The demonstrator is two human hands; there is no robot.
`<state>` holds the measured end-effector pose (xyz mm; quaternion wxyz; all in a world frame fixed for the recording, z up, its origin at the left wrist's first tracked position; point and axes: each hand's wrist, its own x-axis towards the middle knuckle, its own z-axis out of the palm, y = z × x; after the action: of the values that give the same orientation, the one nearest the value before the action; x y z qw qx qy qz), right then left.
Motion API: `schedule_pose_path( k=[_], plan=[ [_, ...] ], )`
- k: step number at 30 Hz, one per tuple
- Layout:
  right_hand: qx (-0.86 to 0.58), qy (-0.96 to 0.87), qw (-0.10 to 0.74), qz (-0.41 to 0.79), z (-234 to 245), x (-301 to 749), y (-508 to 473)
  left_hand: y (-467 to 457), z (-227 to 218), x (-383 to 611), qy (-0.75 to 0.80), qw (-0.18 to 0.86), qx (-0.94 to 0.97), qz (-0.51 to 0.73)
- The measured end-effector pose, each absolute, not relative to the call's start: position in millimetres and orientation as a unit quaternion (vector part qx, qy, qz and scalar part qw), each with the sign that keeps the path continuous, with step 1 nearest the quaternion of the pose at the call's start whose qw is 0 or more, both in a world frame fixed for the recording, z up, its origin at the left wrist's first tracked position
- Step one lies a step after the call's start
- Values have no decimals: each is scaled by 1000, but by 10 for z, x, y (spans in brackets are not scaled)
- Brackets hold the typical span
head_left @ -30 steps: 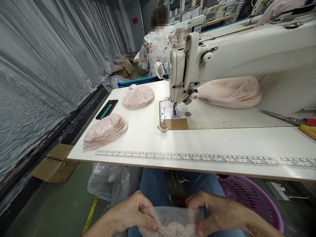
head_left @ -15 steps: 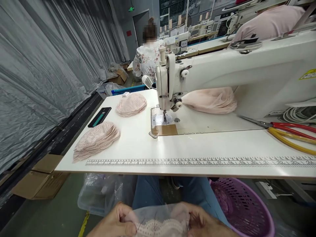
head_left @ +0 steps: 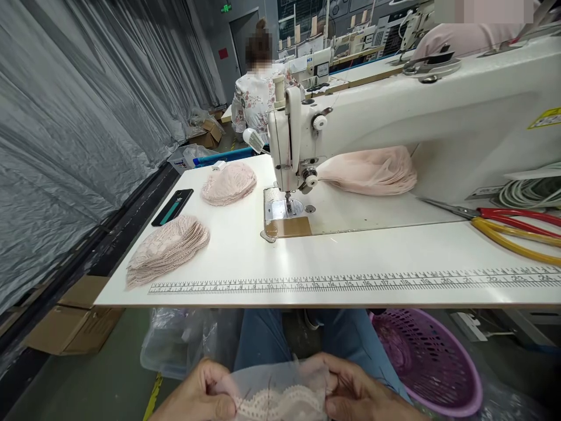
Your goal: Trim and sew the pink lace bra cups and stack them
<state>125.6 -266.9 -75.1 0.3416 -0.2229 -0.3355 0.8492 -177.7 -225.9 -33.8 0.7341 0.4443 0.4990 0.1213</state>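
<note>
Low in front of my lap, my left hand (head_left: 205, 394) and my right hand (head_left: 355, 394) both pinch a sheer pale pink fabric piece with a lace edge (head_left: 278, 392), held between them below the table's front edge. The white sewing machine (head_left: 394, 111) stands on the white table (head_left: 350, 251), its needle over the metal plate (head_left: 283, 210). Two stacks of pink lace pieces lie at the left, a near stack (head_left: 169, 248) and a far stack (head_left: 228, 182). A pile of pink fabric (head_left: 370, 171) sits under the machine arm.
A black phone (head_left: 172, 207) lies near the table's left side. Scissors with red and yellow handles (head_left: 504, 225) rest at the right. A purple basket (head_left: 427, 359) stands on the floor at my right, cardboard boxes (head_left: 70, 316) at the left. Other people sit at machines beyond.
The view tilted up and shifted slightly; my hands stay low on the lace-edged piece, drawn a little closer together along it.
</note>
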Motion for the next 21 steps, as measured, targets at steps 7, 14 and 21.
schedule_pose_path(
  k=[7,14,21],
  plan=[
    [-258,-327,362,834,-727,1181,-2701,-2256,-368,-1799,488,707,497,119],
    [-284,-323,381,818,-577,1193,-2706,-2268,-353,-1863,480,697,521,108],
    [-309,-341,366,809,-476,1226,-2683,-2336,-409,-1905,483,699,506,150]
  ],
)
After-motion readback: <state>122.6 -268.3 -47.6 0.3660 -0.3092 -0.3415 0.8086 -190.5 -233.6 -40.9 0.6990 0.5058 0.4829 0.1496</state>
